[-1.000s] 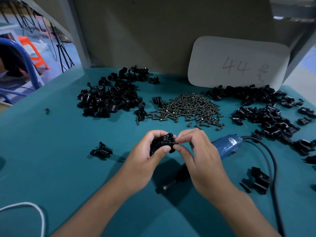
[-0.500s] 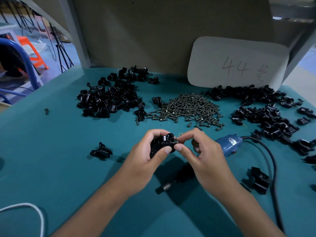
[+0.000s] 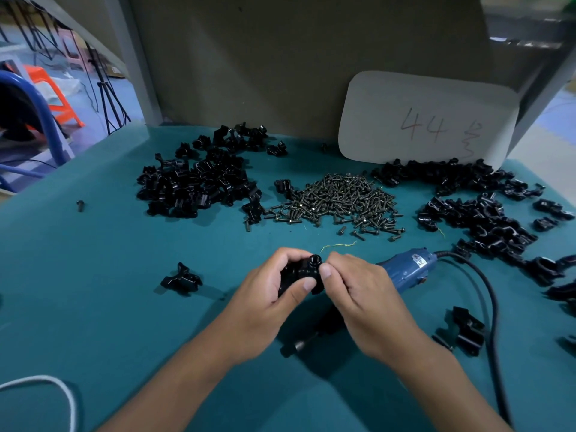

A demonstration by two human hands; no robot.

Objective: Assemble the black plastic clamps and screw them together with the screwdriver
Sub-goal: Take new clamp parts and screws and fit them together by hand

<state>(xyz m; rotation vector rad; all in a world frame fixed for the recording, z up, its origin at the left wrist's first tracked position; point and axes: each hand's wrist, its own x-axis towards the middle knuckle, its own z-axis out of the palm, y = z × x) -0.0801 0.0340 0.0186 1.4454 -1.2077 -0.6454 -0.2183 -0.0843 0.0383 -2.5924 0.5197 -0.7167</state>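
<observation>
My left hand (image 3: pixel 268 302) grips a black plastic clamp (image 3: pixel 304 272) above the teal table, thumb across its front. My right hand (image 3: pixel 361 294) meets it from the right, fingertips pinching at the clamp's right side; whatever it pinches there is too small to make out. The blue electric screwdriver (image 3: pixel 405 271) lies on the table under and behind my right hand, its bit end (image 3: pixel 300 346) poking out below my wrists. A heap of dark screws (image 3: pixel 339 202) lies behind my hands.
Piles of black clamp parts lie at back left (image 3: pixel 199 185) and right (image 3: pixel 473 207). Single clamp pieces sit at left (image 3: pixel 182 279) and right (image 3: pixel 467 330). The screwdriver's black cable (image 3: pixel 491 307) curves down the right. A white card (image 3: pixel 427 120) leans on the back wall. A white cord (image 3: pixel 46 388) shows at bottom left.
My right hand's fingers have closed in tighter against the clamp's right side. The left hand and the clamp have stayed almost in place.
</observation>
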